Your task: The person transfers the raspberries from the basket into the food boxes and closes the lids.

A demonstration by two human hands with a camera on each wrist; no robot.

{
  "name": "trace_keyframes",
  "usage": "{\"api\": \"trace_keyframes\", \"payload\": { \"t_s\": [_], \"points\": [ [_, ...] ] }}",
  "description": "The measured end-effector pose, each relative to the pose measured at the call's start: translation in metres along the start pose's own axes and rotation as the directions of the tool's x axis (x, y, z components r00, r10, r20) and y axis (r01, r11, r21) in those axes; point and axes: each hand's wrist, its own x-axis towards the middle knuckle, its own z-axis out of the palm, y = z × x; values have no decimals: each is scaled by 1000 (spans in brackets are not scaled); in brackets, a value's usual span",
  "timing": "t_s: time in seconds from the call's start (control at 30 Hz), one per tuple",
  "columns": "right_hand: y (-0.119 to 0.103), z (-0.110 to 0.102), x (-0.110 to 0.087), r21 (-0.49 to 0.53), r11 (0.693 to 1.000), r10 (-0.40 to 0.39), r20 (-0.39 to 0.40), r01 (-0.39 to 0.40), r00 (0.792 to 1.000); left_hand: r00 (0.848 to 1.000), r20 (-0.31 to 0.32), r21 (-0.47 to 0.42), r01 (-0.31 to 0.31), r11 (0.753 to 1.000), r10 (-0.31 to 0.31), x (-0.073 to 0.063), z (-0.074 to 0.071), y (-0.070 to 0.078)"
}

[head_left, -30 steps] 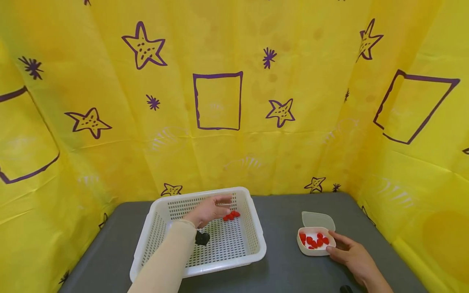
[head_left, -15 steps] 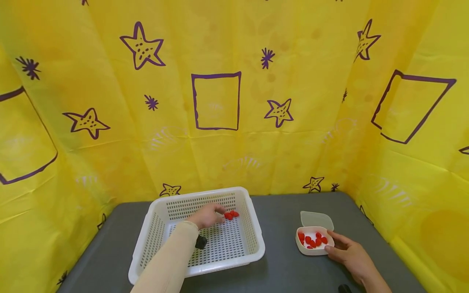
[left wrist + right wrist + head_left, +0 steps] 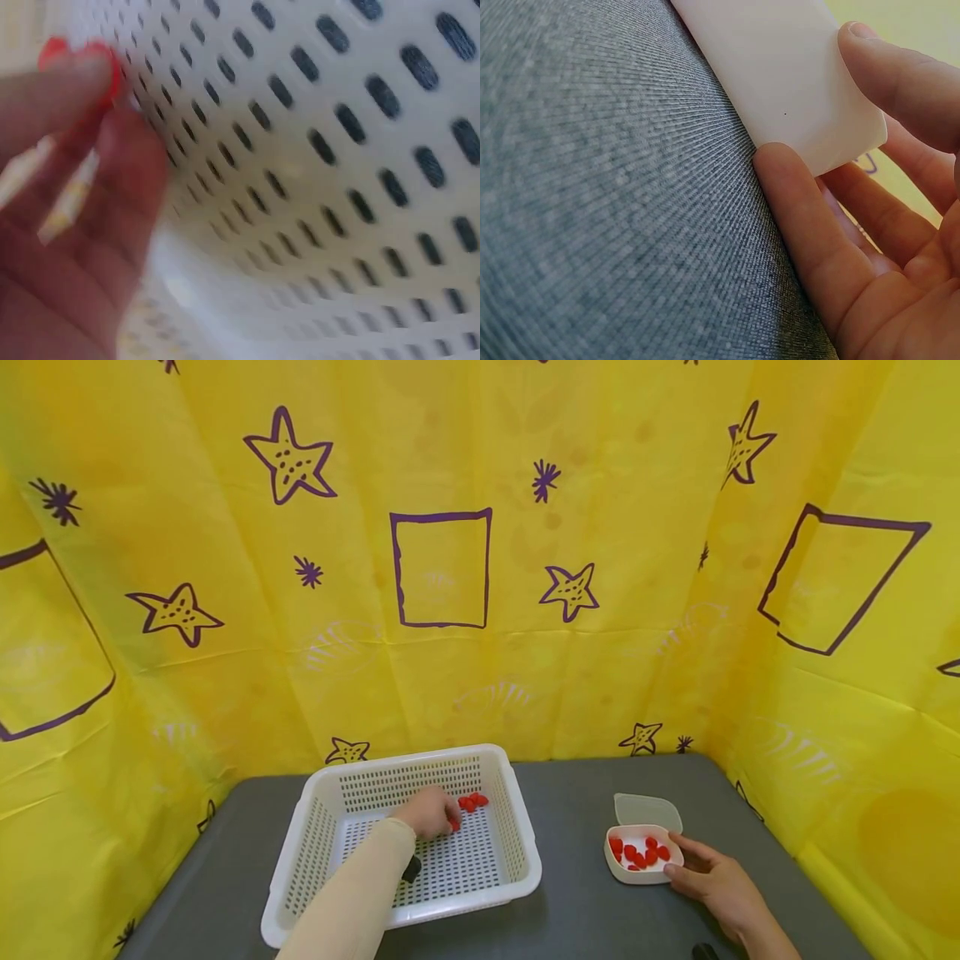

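Observation:
Inside a white plastic basket point(image 3: 525, 847), my left hand point(image 3: 426, 812) pinches a small red piece point(image 3: 454, 825) just above the slotted floor. The left wrist view has that red piece point(image 3: 109, 67) between thumb and fingertips; its exact kind is unclear. Several more red pieces point(image 3: 474, 802) lie together in the basket, right beside the fingers. On the right, my right hand point(image 3: 716, 881) holds the end of a small white box point(image 3: 637, 877) with several red pieces point(image 3: 639, 858) in it. In the right wrist view the thumb and fingers grip the box's end point(image 3: 795, 90).
A translucent lid point(image 3: 648, 812) lies flat behind the box. Grey cloth point(image 3: 570, 827) covers the table. Yellow patterned curtains point(image 3: 450, 693) enclose the back and both sides. A black object point(image 3: 705, 952) is by the right wrist, another point(image 3: 411, 868) under the left wrist.
My left hand reached down to the red pieces, took one and drew it slightly toward me, away from the others. The right hand keeps its grip on the box.

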Motion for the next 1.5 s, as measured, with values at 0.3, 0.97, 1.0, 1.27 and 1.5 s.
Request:
{"api": "trace_keyframes", "payload": {
  "t_s": [0.3, 0.97, 1.0, 1.27, 1.5],
  "points": [
    [2, 0, 0, -13, 1000, 4, -5, -4, 1000, 995, -5, -178, 102, 979, -104, -1, -6, 11],
    [2, -1, 0, -29, 1000, 5, -4, -5, 1000, 985, -108, -847, -22, 531, -131, 8, -15, 100],
    [2, -1, 0, -29, 1000, 4, -2, -4, 1000, 988, -111, -862, -41, 506, -109, 8, -12, 113],
    [2, -3, 0, -47, 999, 7, -2, -7, 1000, 995, -78, -895, -42, 445, -64, 13, 28, 186],
    [2, -3, 0, -28, 1000, 1, 3, -1, 1000, 982, -84, -852, 16, 524, -167, 17, 60, 222]
  ]
}}
